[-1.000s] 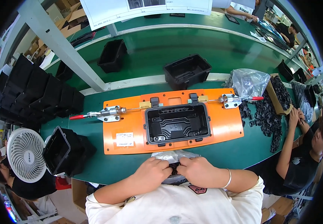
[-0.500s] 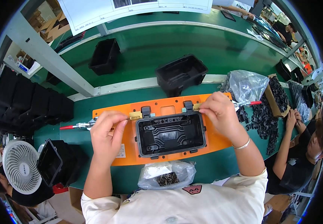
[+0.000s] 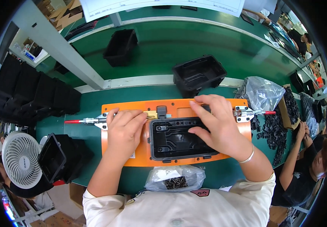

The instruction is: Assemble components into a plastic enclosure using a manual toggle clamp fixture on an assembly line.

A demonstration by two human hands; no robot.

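Note:
A black plastic box (image 3: 171,145) lies open side up on an orange fixture plate (image 3: 133,162). My left hand (image 3: 123,130) rests over the plate's left part, fingers bent and close together, tips beside a brass block (image 3: 152,114). What lies under those fingers is hidden. Against the box's far edge sits a black latch piece (image 3: 161,112). My right hand (image 3: 220,126) is over the box's right part with thumb and fingers apart, and I see nothing in it. It covers most of the fittings at the far right corner.
Toggle clamps with red handles stand at the plate's left (image 3: 95,120) and right (image 3: 246,113). A bag of screws (image 3: 175,181) lies near me. Black boxes (image 3: 199,75) stand beyond; small black parts (image 3: 273,138) are heaped right, near a co-worker's hands (image 3: 302,132). A fan (image 3: 23,160) stands left.
Both hands have left their pinching poses at the brass blocks. My left hand now bends over the left side; my right hand has spread and come over the box. The view has shifted slightly.

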